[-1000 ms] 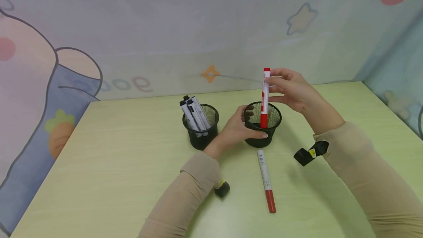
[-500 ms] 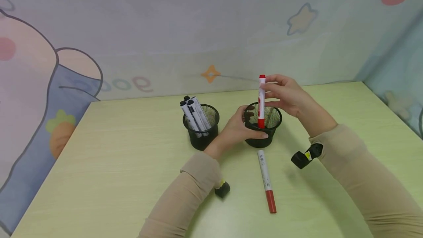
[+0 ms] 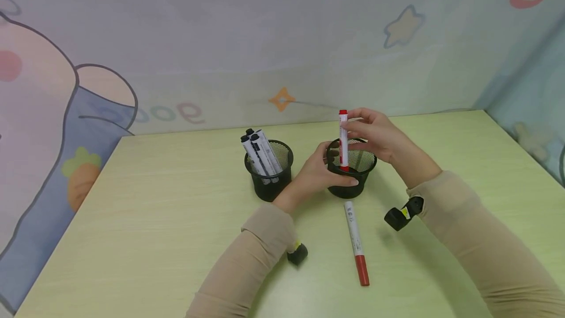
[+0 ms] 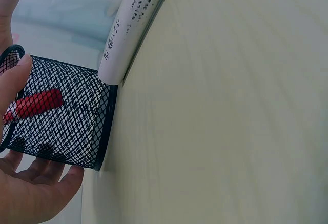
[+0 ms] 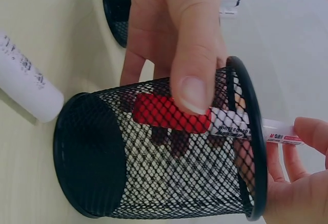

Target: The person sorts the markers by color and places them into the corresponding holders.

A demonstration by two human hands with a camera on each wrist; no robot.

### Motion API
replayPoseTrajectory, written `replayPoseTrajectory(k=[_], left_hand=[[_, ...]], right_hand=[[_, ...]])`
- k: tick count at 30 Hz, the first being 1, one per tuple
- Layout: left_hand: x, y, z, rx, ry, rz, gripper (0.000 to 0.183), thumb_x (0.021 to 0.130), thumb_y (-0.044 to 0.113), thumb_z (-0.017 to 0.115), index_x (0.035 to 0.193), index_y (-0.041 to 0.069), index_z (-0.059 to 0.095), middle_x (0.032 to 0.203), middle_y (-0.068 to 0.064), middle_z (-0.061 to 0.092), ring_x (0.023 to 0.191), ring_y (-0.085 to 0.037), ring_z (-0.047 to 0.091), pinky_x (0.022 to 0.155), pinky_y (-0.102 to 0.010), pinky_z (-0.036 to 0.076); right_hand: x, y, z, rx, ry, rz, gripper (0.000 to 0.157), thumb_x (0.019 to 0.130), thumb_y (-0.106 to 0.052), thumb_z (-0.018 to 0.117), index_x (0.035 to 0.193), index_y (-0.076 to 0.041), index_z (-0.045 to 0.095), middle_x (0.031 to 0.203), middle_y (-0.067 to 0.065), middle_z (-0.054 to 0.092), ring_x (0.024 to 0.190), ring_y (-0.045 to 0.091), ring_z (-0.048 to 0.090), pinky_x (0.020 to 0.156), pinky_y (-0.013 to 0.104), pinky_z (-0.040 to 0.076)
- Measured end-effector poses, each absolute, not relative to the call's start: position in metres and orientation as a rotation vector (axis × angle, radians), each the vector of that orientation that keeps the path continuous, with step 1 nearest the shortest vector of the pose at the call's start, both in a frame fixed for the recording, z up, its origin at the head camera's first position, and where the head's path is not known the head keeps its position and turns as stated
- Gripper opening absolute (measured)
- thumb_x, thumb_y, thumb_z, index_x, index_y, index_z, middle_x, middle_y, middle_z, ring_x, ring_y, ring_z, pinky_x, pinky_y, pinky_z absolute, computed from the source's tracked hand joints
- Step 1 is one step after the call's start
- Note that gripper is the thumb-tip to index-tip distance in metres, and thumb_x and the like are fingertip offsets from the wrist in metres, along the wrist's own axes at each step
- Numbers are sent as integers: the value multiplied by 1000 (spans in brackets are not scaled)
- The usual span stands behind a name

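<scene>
My left hand (image 3: pixel 315 173) grips the right-hand black mesh pen cup (image 3: pixel 346 190), thumb across its front and fingers round its far left side. My right hand (image 3: pixel 375 134) pinches a red whiteboard marker (image 3: pixel 343 136) near its upper end. That marker stands upright with its red cap lowered inside the cup; in the right wrist view the cap (image 5: pixel 171 114) shows through the mesh, above the cup's bottom. A second red marker (image 3: pixel 355 242) lies on the table in front of the cup, red cap toward me.
Left of the hands stands another black mesh cup (image 3: pixel 269 190), holding several white markers with black ends (image 3: pixel 260 151). The pale table (image 3: pixel 154 220) meets a printed cloth backdrop (image 3: pixel 220 53) behind. A small black wrist camera (image 3: pixel 403 213) hangs below the right sleeve.
The right hand has moved down and left, lowering the red marker deeper into the mesh cup. The left hand and the cup have stayed in place.
</scene>
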State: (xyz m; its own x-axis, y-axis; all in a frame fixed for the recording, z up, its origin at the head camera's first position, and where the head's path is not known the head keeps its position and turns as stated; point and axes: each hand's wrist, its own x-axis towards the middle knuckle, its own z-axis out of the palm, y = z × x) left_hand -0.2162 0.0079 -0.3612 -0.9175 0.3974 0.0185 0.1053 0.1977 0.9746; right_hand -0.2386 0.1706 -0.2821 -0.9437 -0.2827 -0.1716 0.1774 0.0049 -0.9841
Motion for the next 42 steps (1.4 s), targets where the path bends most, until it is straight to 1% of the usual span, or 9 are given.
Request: replayPoseTrajectory(k=[4,8,13,17,20,26,32,38,42], left_hand=[[-216,8,-361,479,2255,1766,92,65,22,86,139,14,32,131,5,45,119,-14,44,97,-31,38],[-216,7,-361,482,2255,1751,92,66,23,86,139,15,31,133,5,44,117,-11,44,96,-31,38],[-215,6,-361,489,2247,1753,92,67,23,85,140,15,30,134,6,43,119,-10,42,97,-31,37],[-215,6,-361,494,2234,1765,91,68,22,85,141,16,30,134,7,43,119,-10,42,98,-31,37],[-215,6,-361,489,2230,1771,92,67,23,85,141,16,30,133,7,43,118,-9,42,97,-30,37],[-216,6,-361,485,2200,1792,89,67,21,85,138,16,32,130,8,45,116,-8,44,97,-29,37],[-215,7,-360,475,2181,1813,86,67,18,85,136,15,33,125,7,48,113,-8,46,96,-29,38],[-214,7,-360,477,2175,1816,87,68,16,85,137,14,32,127,5,46,115,-10,44,98,-31,37],[-214,7,-360,467,2162,1824,89,67,16,85,139,15,31,128,7,46,116,-9,44,99,-31,36]], right_hand=[[-238,169,-285,-135,1981,-1996,15,93,-9,55,106,-9,48,100,4,51,83,14,58,74,33,53],[-237,166,-289,-184,2020,-1972,17,93,-8,55,108,-8,48,100,5,51,85,14,59,75,33,53],[-235,164,-293,-260,2078,-1903,23,93,-7,55,114,-4,47,100,8,50,87,15,59,77,35,53],[-233,162,-297,-285,2101,-1855,27,92,-5,55,117,-1,45,98,8,52,89,15,58,79,37,53],[-233,162,-299,-300,2118,-1829,29,92,-5,56,118,1,45,98,8,53,90,16,58,79,37,52],[-231,160,-302,-357,2218,-1743,29,91,-6,58,117,3,46,94,8,55,85,17,57,76,34,53],[-229,157,-303,-383,2333,-1653,29,91,-7,58,117,3,48,94,11,55,86,18,57,76,35,53],[-226,157,-301,-379,2370,-1617,31,91,-7,58,118,3,48,97,15,56,87,21,57,77,36,53],[-225,158,-299,-379,2370,-1625,34,91,-7,59,120,3,47,98,15,56,86,20,58,78,37,53]])
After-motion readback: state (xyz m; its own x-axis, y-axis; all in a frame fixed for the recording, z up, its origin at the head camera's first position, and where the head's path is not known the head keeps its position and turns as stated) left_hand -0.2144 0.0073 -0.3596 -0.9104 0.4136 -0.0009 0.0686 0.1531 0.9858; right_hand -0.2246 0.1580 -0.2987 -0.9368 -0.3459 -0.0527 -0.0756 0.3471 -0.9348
